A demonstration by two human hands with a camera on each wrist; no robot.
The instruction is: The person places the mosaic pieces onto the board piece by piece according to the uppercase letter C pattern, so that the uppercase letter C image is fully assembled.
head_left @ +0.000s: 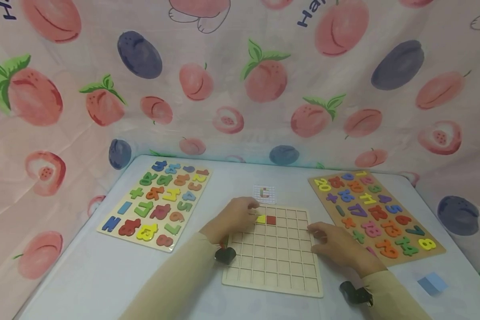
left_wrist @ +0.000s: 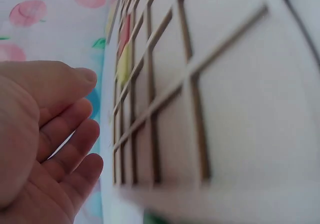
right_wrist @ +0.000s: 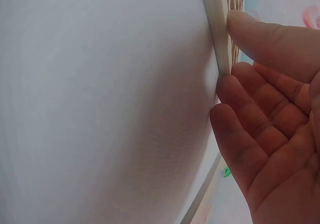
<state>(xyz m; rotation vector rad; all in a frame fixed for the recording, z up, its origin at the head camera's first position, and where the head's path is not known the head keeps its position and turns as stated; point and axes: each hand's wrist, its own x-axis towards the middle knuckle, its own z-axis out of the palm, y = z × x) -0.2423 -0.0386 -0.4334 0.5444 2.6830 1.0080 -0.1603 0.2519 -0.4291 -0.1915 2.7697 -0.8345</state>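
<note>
A square wooden grid board (head_left: pixel 280 253) lies in the middle of the white table. In its far rows a yellow tile (head_left: pixel 261 219) and a red tile (head_left: pixel 271 220) sit side by side. My left hand (head_left: pixel 240 215) is over the far left part of the board, fingertips close by the yellow tile. Its fingers (left_wrist: pixel 75 139) are loosely bent with a gap to the thumb, and nothing shows between them. At the board's right side is my right hand (head_left: pixel 338 244), its thumb (right_wrist: pixel 250 26) at the rim and relaxed fingertips beside the edge.
A small pattern card (head_left: pixel 265 194) lies beyond the board. Number puzzle boards stand on both sides, a pale one (head_left: pixel 124 227) at left and a brown one (head_left: pixel 364 213) at right. A blue block (head_left: pixel 433 283) lies at the near right. Fruit-printed cloth (head_left: pixel 224 89) hangs behind.
</note>
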